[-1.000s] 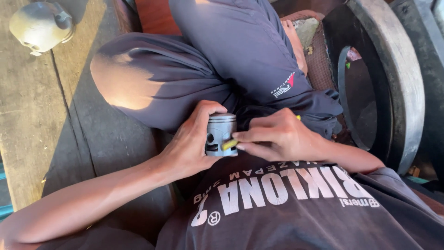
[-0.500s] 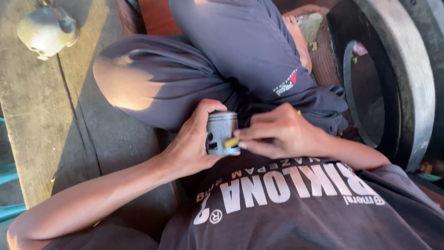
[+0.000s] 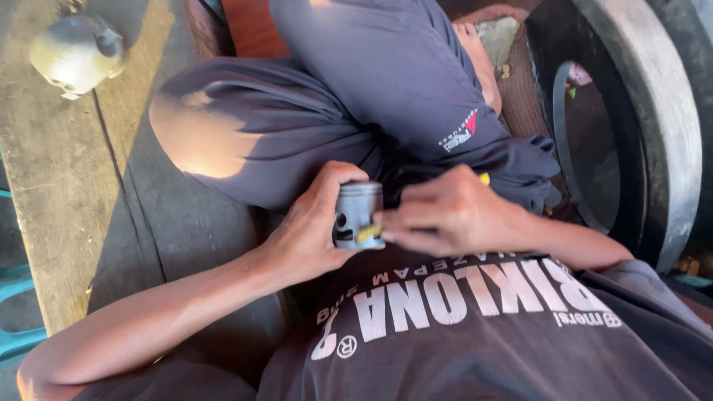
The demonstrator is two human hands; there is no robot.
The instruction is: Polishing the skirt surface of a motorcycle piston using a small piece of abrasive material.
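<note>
Between both hands (image 3: 312, 230), metal piston (image 3: 358, 214).

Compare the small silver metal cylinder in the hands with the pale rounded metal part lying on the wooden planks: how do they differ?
The small silver metal cylinder is gripped by the left hand and touched by the right hand; the pale rounded metal part lies untouched on the wooden planks. The cylinder is straight-sided with a side hole; the rounded part is bulbous. The cylinder sits in shade; the rounded part catches some sunlight. Both look metallic.

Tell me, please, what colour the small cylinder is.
Silvery metal piston, best seen in the head view.
</note>
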